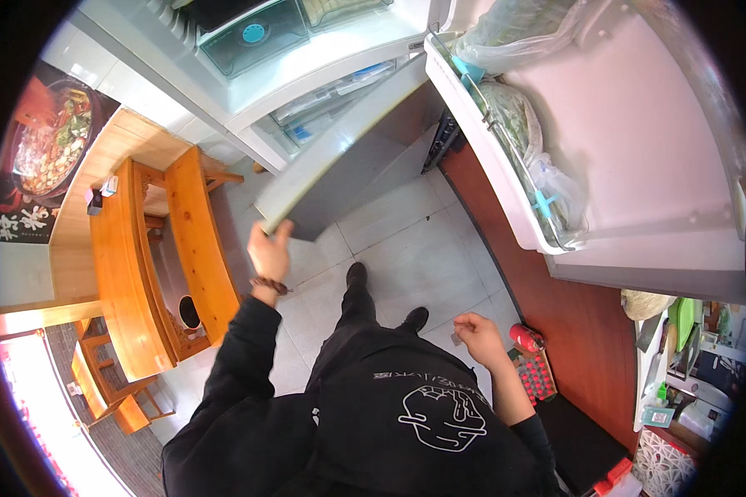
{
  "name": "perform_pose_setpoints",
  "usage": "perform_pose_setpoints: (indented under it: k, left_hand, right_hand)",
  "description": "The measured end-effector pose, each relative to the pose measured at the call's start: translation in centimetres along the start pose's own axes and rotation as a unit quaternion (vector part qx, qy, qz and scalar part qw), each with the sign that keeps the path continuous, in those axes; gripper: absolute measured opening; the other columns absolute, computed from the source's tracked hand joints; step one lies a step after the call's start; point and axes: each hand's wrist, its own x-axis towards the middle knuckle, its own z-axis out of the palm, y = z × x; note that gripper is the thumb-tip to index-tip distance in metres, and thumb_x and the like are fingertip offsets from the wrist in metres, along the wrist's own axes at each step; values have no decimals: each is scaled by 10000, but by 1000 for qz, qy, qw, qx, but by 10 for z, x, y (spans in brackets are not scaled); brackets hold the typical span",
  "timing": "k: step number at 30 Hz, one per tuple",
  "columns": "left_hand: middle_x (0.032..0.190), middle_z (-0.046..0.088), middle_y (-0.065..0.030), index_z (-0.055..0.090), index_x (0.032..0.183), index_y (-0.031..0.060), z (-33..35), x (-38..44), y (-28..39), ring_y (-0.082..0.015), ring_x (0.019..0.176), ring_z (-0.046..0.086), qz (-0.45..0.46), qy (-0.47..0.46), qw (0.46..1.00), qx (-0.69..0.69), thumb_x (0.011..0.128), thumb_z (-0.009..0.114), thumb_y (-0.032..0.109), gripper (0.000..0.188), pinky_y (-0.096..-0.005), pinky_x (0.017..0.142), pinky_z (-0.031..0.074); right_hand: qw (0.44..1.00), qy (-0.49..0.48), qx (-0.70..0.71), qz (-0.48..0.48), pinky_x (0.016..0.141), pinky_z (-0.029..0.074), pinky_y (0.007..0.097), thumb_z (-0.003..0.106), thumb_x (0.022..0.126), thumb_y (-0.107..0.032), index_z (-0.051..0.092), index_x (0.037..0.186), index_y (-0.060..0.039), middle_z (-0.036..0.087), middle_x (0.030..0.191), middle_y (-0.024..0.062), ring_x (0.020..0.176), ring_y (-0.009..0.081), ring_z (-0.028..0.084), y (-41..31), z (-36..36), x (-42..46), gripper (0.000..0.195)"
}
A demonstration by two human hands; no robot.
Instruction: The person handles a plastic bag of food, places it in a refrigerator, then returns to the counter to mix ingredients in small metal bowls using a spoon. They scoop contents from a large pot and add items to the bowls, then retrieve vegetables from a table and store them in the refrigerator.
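Note:
My left hand point(270, 253) grips the outer edge of the lower refrigerator door point(348, 168), which stands ajar, with a beaded bracelet on the wrist. Behind that door, the lower compartment shows clear drawers point(311, 121). Above it, the upper compartment is uncovered, with a clear drawer point(255, 34) bearing a round blue mark. The upper door point(646, 149) is swung out to the right, and its white door bin point(491, 155) holds plastic bags of green vegetables point(513, 118). My right hand point(478, 338) hangs over the floor with curled fingers; whether it holds something small cannot be told.
At the left stand a wooden table point(115, 267) and a bench point(199, 248). A reddish-brown panel point(534, 248) runs along the right, with a red fire extinguisher point(525, 337) and a box of red-capped bottles point(538, 376) beside it. Knives hang at the far right.

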Motion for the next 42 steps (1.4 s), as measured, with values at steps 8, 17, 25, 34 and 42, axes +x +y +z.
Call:
perform_pose_setpoints:
  k: [8,17,25,34,42]
  left_hand:
    - [953,721,-111,644,1205,44,28,147,-98,-256,820,663,-72,30,997,-7,916,780,344,439,-386,779,538]
    - [1205,717,-125,599,1319,3,158,117,-225,-277,1035,679,-340,-98,918,-180,840,845,381,658,-376,928,513]
    - [1201,713,-219,617,1266,-28,174,85,-264,-364,1112,679,-191,-62,979,42,806,837,517,746,-442,953,524]
    - [883,743,-196,679,981,-36,171,-103,-199,-313,838,732,-278,-292,912,77,785,864,433,541,-426,751,574]
    - [884,709,-60,648,1129,1,245,-88,-220,-142,706,664,-412,-334,838,-131,929,754,232,323,-296,597,545]
  right_hand:
    - [998,10,0,65,820,543,298,717,935,-98,705,1123,20,745,981,82,902,150,687,48,17,-1,222]
    - [981,-26,-157,114,825,565,331,722,927,-165,725,1105,-42,760,984,128,900,220,732,-12,41,20,216]
    - [983,-75,-168,-9,799,563,347,718,935,-184,691,1080,-19,747,954,133,870,247,728,26,32,79,222]
    - [988,-99,-121,4,900,560,371,704,951,-227,654,1234,1,745,1124,164,1018,289,721,2,58,181,366]
    - [980,103,-170,31,1125,428,444,752,909,-334,341,1535,87,551,1428,318,1333,428,548,27,73,279,859]
